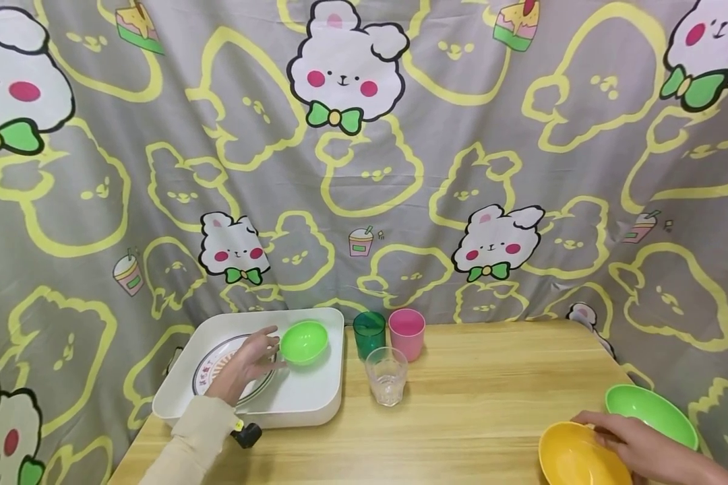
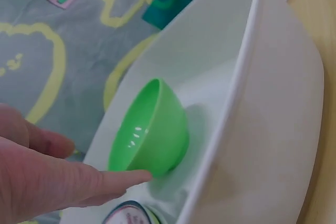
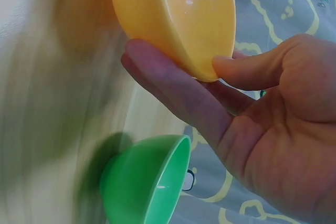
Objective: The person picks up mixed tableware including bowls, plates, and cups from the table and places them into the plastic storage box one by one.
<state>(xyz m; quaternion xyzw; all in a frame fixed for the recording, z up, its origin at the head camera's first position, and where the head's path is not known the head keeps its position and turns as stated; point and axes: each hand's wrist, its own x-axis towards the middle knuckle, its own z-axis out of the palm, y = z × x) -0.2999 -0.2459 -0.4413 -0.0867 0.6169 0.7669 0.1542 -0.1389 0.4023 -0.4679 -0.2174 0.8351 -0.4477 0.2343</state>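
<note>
My left hand point(image 1: 249, 364) reaches over a white tub point(image 1: 297, 417), its fingers fairly straight beside a small green bowl point(image 1: 304, 342) that sits inside. In the left wrist view a fingertip is close to the lower side of that bowl point(image 2: 163, 140); whether it touches, I cannot tell. Under the hand, a patterned plate point(image 1: 205, 372) lies in the tub, partly covered. At the lower right, my right hand point(image 1: 633, 441) pinches the rim of a yellow bowl point(image 1: 573, 458) between thumb and fingers. The right wrist view shows the yellow bowl point(image 3: 178, 19) tilted, above the tabletop.
Another green bowl point(image 1: 655, 414) stands on the wooden table point(image 1: 479, 391), just beyond the right hand. Right of the tub are a dark green cup point(image 1: 369, 330), a pink cup point(image 1: 408, 337) and a clear glass point(image 1: 387, 380). A patterned curtain point(image 1: 394, 182) hangs behind the table.
</note>
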